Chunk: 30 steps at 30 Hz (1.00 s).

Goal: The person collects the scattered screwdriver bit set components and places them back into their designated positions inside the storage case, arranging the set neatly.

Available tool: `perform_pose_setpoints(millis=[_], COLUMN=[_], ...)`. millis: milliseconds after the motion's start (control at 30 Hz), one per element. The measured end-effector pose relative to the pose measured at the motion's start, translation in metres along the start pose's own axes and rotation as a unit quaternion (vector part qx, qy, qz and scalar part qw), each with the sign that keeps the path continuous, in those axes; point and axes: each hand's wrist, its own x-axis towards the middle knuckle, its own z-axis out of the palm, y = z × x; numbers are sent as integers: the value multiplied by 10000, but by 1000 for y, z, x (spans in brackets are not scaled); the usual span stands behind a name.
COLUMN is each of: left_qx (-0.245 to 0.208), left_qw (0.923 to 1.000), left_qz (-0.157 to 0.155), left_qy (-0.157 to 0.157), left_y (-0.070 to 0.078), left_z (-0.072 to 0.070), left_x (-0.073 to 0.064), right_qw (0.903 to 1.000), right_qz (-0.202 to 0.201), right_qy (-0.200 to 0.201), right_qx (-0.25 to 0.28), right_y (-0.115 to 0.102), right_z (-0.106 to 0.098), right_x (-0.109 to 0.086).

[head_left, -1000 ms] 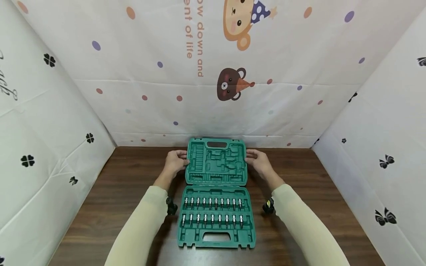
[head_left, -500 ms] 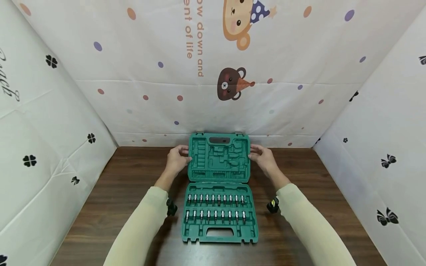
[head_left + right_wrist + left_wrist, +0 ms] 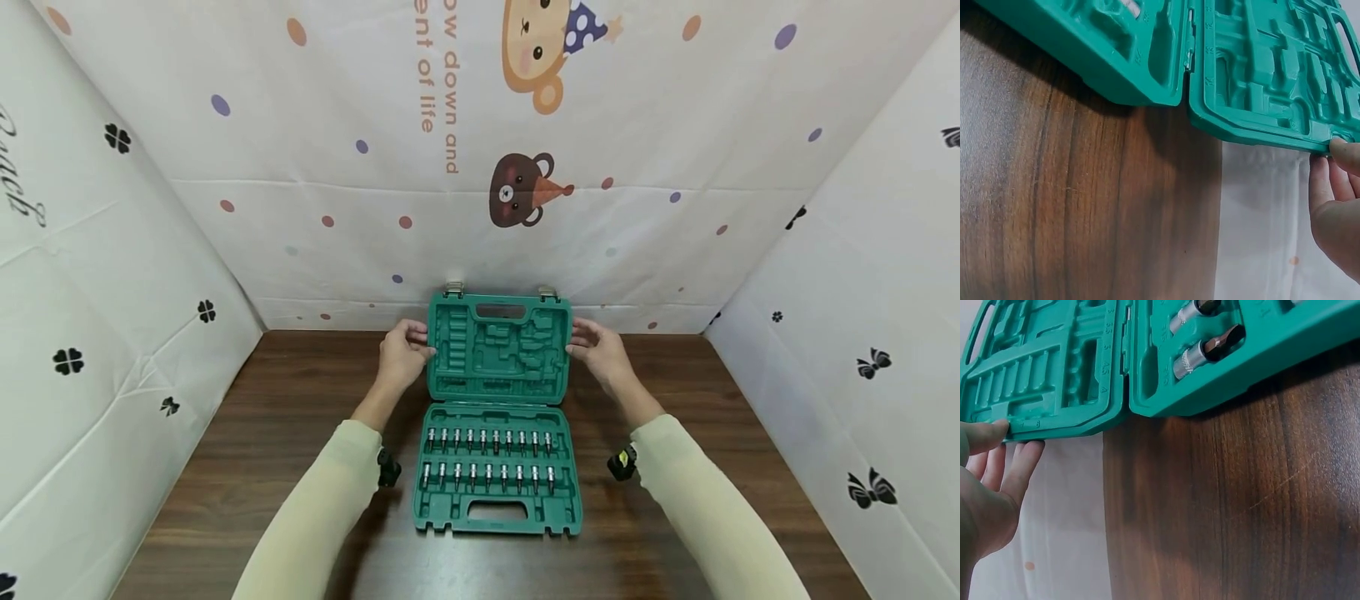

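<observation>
A green plastic socket-bit case stands open on the table. Its lid point(image 3: 500, 354) is raised at the far side, and the base point(image 3: 498, 492) lies toward me with two rows of silver bit sockets point(image 3: 489, 475). My left hand point(image 3: 401, 357) pinches the lid's left edge, thumb on the inner face and fingers behind, as the left wrist view shows on the lid point(image 3: 1029, 394). Opposite it, my right hand point(image 3: 603, 357) pinches the right edge the same way; the right wrist view shows its thumb on the lid rim point(image 3: 1260, 134). Two metal latches point(image 3: 453, 289) show at the lid's top.
The brown wooden table point(image 3: 300, 467) surrounds the case on both sides and in front. Close behind the lid rises a white printed cloth wall point(image 3: 337, 250). Similar cloth walls stand at left and right. A black wrist camera point(image 3: 621, 463) sits on each wrist.
The whole case has slid away from me toward the back wall and slightly right. Its lid tilts more upright, and the latches have come into view. Both hands keep hold of the lid edges.
</observation>
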Motion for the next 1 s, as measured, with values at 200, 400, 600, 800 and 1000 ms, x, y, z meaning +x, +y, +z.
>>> perform_pose_setpoints(millis=[200,400,600,800,1000], left_qx=[28,42,86,50,4], left_qw=[9999,9998,9993,9978,9954], left_qz=[59,68,211,493,780], left_qy=[82,203,292,450,554], left_y=[4,8,10,9,8], left_z=[0,1,1,3,5], left_x=[-1,-2,-4,-7,-11], right_qw=[9999,9995,9977,9938,9860], right_qz=[-95,-315,-636,-1003,-1490], right_qy=[39,87,196,427,580], right_qx=[70,16,-133,-228,-475], right_y=[-1,-5,-5,-3,-14], right_z=[-3,-5,-6,-4,-3], right_x=[-2,-6,-10,-15,-27])
